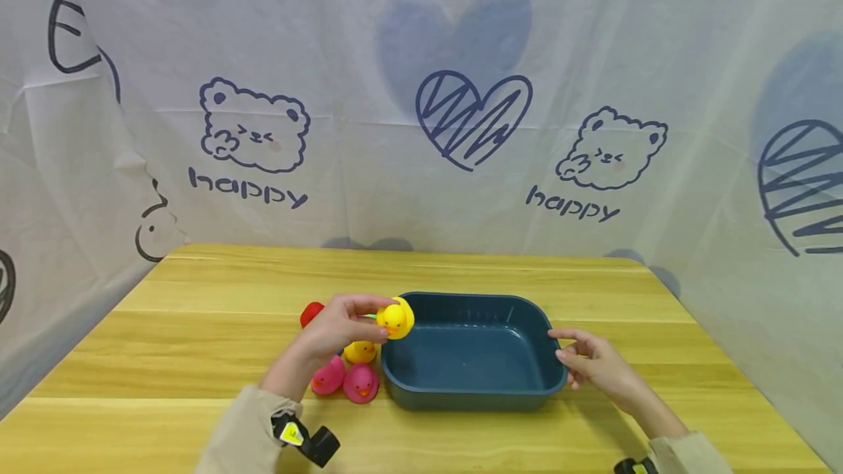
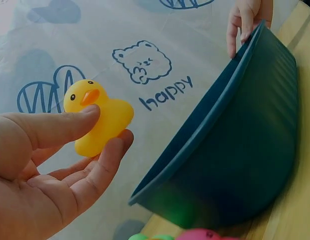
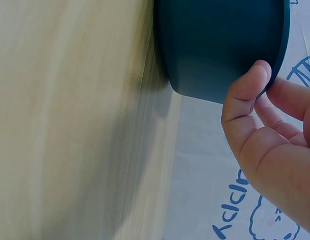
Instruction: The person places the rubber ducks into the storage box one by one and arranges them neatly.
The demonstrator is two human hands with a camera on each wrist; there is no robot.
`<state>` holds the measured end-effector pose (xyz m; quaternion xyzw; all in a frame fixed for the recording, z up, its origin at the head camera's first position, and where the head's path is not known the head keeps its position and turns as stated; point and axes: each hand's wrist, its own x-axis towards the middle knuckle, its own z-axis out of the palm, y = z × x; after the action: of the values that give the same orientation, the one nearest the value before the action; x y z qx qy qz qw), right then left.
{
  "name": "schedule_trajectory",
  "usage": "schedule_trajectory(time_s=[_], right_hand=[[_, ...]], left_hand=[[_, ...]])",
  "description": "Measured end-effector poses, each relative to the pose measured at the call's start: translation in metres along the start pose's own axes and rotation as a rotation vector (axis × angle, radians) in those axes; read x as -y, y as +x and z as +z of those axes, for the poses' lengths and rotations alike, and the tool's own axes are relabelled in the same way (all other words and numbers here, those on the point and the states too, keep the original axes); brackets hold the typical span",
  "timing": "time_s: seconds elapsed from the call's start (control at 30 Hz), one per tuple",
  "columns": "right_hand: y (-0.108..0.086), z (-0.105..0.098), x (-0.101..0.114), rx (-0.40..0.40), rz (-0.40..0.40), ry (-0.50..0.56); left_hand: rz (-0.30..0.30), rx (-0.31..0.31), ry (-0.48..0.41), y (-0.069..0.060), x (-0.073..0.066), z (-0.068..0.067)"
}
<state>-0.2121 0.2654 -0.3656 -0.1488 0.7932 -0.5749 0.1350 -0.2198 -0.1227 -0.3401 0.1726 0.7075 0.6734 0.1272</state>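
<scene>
A yellow rubber duck [image 1: 396, 319] is pinched between the thumb and fingers of my left hand [image 1: 342, 324], above the left rim of a dark teal plastic basin [image 1: 474, 390]. In the left wrist view the duck [image 2: 102, 120] faces the camera, held clear of the basin [image 2: 230, 150]. My right hand [image 1: 596, 364] pinches the basin's right rim, its thumb and fingers on either side of the wall in the right wrist view. The basin's inside shows no toys in the head view.
Left of the basin, several rubber ducks stand close together: a pink one [image 1: 361, 383], another pink one [image 1: 328, 377], a yellow-orange one [image 1: 360, 352] and a red one [image 1: 311, 313], partly hidden by the left hand. A printed curtain [image 1: 369, 189] hangs behind the wooden table [image 1: 197, 313].
</scene>
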Motion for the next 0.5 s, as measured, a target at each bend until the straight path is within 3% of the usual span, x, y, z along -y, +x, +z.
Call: schedule_trajectory(time_s=[0.2,0.5], right_hand=[[0.001,0.0,0.001,-0.008,0.004,-0.002],[0.001,0.001,0.0,-0.011,-0.004,0.003]], left_hand=[[0.006,-0.009,0.0,0.009,-0.003,0.013],[0.024,0.035,-0.03,0.022,-0.008,0.036]])
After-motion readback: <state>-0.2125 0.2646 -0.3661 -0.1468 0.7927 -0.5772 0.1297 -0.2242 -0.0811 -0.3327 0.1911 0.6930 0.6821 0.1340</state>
